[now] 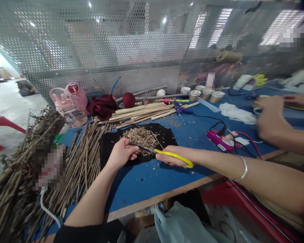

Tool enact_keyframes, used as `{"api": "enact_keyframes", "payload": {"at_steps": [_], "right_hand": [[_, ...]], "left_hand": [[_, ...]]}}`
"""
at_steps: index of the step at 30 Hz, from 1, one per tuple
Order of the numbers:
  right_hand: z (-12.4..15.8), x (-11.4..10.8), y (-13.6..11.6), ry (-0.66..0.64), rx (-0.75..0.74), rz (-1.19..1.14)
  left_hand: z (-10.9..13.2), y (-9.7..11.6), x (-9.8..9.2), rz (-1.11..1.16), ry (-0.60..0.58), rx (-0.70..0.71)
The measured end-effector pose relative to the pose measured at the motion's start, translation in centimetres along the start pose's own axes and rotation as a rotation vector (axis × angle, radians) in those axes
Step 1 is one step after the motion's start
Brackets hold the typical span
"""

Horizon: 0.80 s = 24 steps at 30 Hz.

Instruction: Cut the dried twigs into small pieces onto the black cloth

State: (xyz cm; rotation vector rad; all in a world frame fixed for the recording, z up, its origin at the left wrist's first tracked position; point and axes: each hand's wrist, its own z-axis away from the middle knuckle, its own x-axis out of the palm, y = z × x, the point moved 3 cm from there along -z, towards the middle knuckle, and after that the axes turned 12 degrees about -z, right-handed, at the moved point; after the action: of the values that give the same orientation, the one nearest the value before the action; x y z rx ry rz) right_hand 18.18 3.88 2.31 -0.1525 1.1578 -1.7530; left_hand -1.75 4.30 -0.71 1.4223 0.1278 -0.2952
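Observation:
My right hand (170, 157) is closed around the yellow handles of a pair of scissors (167, 153), whose dark blades point left toward my left hand (121, 153). My left hand is pinched shut at the blade tips, holding something small that I cannot make out. Both hands hover over a black cloth (108, 141) on the blue table (152, 179). A heap of brown chopped plant bits (140, 135) lies on the cloth just beyond the scissors. A silver bangle (242, 168) circles my right wrist.
A big bundle of dry twigs (73, 162) fills the left side. Pale sticks (142, 111), a pink bottle (71, 104), dark red yarn (128, 99), a blue glue gun (181, 109), paper cups (205, 93) and a pink device (219, 141) lie behind. Another person's hands (271, 114) work at the right. Perforated metal screen (116, 50) backs the table.

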Motion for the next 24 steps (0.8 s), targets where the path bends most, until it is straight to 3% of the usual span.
{"api": "enact_keyframes", "payload": {"at_steps": [3,7,12,18,24], "right_hand": [[-0.2,0.0,0.1,0.017,-0.076,0.033],[-0.7,0.2,1.1,0.041,0.074,-0.163],[0.0,1.2,1.1,-0.056,0.186,-0.394],[1.4,2.7,-0.3,-0.131,0.184,-0.479],[0.6,3.3,-0.5,-0.161,0.257,-0.608]], "left_hand": [[-0.3,-0.4,0.0,0.005,0.033,0.01],[-0.8,-1.0,-0.9,0.028,0.227,0.045],[-0.9,-1.0,-1.8,-0.021,0.403,0.041],[0.6,0.3,-2.0,-0.346,0.607,0.131],[1.6,1.5,-1.1,-0.707,0.699,0.266]]}}
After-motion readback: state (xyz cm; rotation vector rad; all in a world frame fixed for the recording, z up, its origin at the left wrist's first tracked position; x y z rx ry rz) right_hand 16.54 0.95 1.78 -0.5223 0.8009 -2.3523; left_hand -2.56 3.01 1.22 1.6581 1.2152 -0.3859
